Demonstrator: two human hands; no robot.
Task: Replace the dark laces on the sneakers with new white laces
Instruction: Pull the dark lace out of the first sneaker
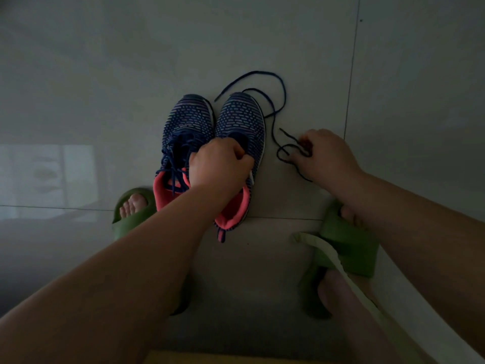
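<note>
Two dark blue knit sneakers with pink linings stand side by side on the tiled floor. The left sneaker (183,132) is still laced with a dark lace. On the right sneaker (242,119) my left hand (219,164) grips the tongue area with curled fingers. A loose dark lace (275,101) lies in loops on the floor to the right of that shoe. My right hand (325,156) pinches the near end of this lace. A white lace (333,256) lies near my right foot.
My feet in green slippers (351,243) rest on the grey floor tiles (105,74), one beside each sneaker heel. A yellowish edge (210,358) shows at the bottom of the view. The scene is dim.
</note>
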